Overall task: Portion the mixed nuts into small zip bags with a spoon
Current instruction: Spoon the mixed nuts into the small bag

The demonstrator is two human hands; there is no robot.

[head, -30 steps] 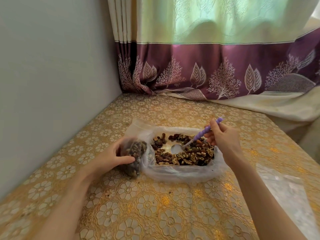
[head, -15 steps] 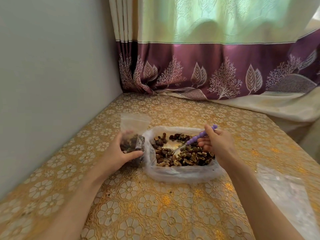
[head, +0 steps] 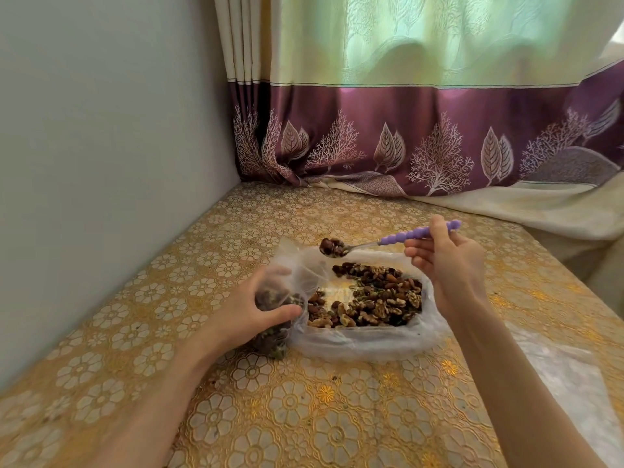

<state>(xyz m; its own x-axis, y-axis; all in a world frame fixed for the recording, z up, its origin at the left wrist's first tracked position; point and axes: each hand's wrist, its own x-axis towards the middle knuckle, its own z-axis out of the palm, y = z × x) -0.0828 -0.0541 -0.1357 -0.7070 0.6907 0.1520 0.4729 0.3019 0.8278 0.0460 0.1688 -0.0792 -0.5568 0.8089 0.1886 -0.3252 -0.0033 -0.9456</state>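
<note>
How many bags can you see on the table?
3: a small zip bag gripped in the left hand, the big nut bag in the middle, and an empty bag lying at right. Others may be hidden.

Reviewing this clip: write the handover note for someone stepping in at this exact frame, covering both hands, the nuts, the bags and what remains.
Left hand: grips the small zip bag, partly filled, standing on the table left of the container.
Right hand: holds the purple-handled spoon, its bowl loaded with nuts, raised above the container's far left corner.
Mixed nuts: many lie in the plastic-lined container.
Done: this bag has some nuts in it.
Left: tip this spoonful into the bag, keep scooping, seal it. Clear plastic lies at right, possibly more bags.
</note>
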